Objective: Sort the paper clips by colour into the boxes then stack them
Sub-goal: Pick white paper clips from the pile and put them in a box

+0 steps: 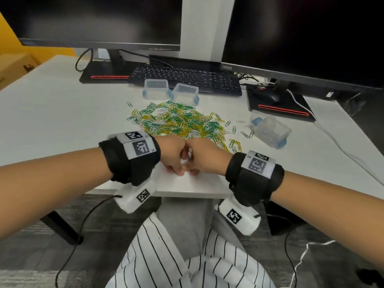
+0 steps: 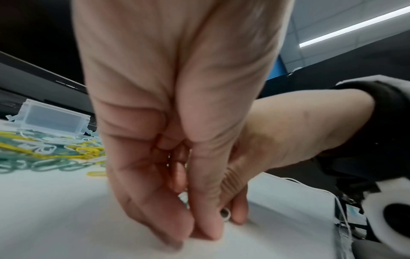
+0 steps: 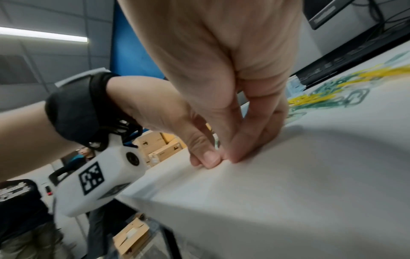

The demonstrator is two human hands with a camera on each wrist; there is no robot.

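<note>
A pile of green, yellow and white paper clips [image 1: 180, 121] lies mid-table, also in the left wrist view [image 2: 44, 152] and the right wrist view [image 3: 328, 91]. Two empty clear boxes [image 1: 156, 88] [image 1: 185, 93] stand behind it. A third clear box [image 1: 269, 129] with white clips lies on its side to the right. My left hand [image 1: 176, 170] [image 2: 190, 234] and right hand [image 1: 193, 172] [image 3: 224, 157] meet knuckle to knuckle near the table's front edge, fingers curled down, tips on the tabletop. A small pale thing shows between them; what it is I cannot tell.
A black keyboard [image 1: 185, 76] sits behind the boxes, with two dark monitors above. A mouse [image 1: 268, 96] rests on the right monitor base, and a white cable [image 1: 332, 138] trails across the right side. The table edge [image 1: 187, 192] runs just below my hands.
</note>
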